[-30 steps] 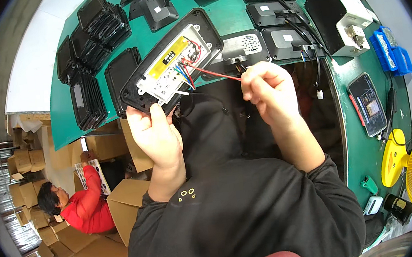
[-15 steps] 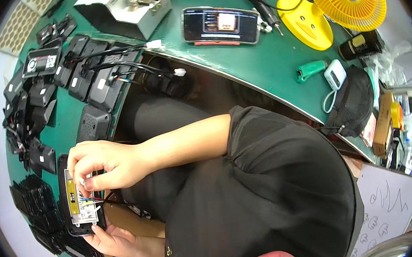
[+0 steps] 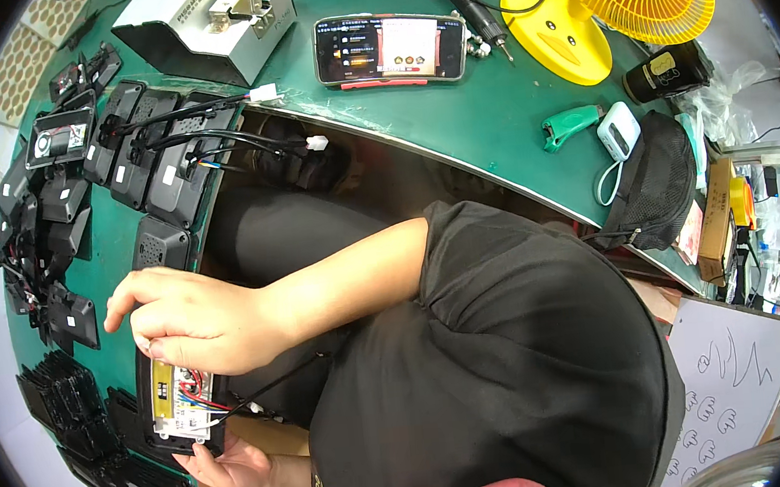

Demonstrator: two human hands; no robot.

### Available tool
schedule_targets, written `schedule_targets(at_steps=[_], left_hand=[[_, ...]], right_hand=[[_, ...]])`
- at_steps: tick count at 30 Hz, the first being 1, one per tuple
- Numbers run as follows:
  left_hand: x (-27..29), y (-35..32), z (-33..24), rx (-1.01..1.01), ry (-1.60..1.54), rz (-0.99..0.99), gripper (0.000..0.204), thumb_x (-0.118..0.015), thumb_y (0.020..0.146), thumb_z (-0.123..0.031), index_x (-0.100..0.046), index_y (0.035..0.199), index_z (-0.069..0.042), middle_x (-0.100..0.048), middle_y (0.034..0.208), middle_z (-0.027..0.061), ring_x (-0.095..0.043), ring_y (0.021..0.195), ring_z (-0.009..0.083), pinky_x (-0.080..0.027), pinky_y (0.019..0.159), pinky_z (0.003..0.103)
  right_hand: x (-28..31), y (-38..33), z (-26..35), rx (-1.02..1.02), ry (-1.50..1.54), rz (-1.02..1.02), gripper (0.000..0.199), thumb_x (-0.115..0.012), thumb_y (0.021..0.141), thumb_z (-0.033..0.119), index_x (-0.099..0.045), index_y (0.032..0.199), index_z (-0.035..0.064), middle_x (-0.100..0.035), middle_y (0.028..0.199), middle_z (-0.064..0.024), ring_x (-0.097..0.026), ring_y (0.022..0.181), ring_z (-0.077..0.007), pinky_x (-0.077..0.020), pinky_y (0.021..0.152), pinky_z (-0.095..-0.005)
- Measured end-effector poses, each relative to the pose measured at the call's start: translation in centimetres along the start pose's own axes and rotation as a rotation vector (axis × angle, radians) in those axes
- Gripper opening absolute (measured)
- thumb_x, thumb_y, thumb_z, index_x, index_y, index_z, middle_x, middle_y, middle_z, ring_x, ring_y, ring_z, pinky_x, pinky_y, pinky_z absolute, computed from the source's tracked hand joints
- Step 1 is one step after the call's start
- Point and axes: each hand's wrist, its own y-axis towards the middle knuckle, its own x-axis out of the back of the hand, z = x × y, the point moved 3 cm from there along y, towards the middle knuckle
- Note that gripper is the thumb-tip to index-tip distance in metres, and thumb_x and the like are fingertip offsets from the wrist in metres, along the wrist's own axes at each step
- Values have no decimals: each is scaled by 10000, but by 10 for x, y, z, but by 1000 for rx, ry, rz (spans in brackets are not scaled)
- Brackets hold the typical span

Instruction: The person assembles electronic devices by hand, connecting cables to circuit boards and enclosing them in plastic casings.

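Note:
My left hand [image 3: 233, 465] grips the lower end of a black plastic housing [image 3: 147, 398]. In it lies a white circuit board [image 3: 182, 423] with a yellow strip [image 3: 161, 389] and thin red, blue and white wires [image 3: 200, 393]. A black cable [image 3: 268, 387] runs from the board toward my lap. Over the upper end of the housing hovers my right hand [image 3: 200, 320], index finger stretched outward. Its thumb and another finger are pinched together near a tiny pale spot that I cannot make out. The hand hides that end of the board.
Black housings with cables [image 3: 181, 170] line the green bench [image 3: 378, 118], beside stacked black panels [image 3: 57, 388]. Farther off are a white box [image 3: 200, 27], a propped phone [image 3: 390, 51], an electric screwdriver [image 3: 470, 1], a yellow fan [image 3: 558, 35] and a black mesh pouch [image 3: 656, 180].
My right hand's index finger has lifted off the board and stretched outward. The housing sits slightly farther right and lower in the picture, and more of the wires show. The phone's screen content has changed.

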Motion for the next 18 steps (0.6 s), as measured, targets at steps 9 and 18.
schedule_targets(at_steps=[9, 18], left_hand=[[-52, -2, 1, 50, 103, 42, 799, -539, 736, -59, -207, 1461, -12, -423, 1340, 246, -513, 1178, 335, -469, 981, 394], [-52, -1, 4, 38, 82, 47, 723, -477, 741, -42, -285, 1437, -14, -458, 1313, 227, -546, 1129, 313, -525, 892, 377]], right_hand=[[15, -2, 7, -163, 100, 112, 85, -545, 882, 110, -628, 874, 97, -595, 937, -67, -563, 989, -252, -305, 1027, -550], [20, -1, 12, -224, 154, 80, 182, -578, 903, 151, -704, 1033, 125, -643, 801, -25, -566, 761, -187, -457, 673, -351]])
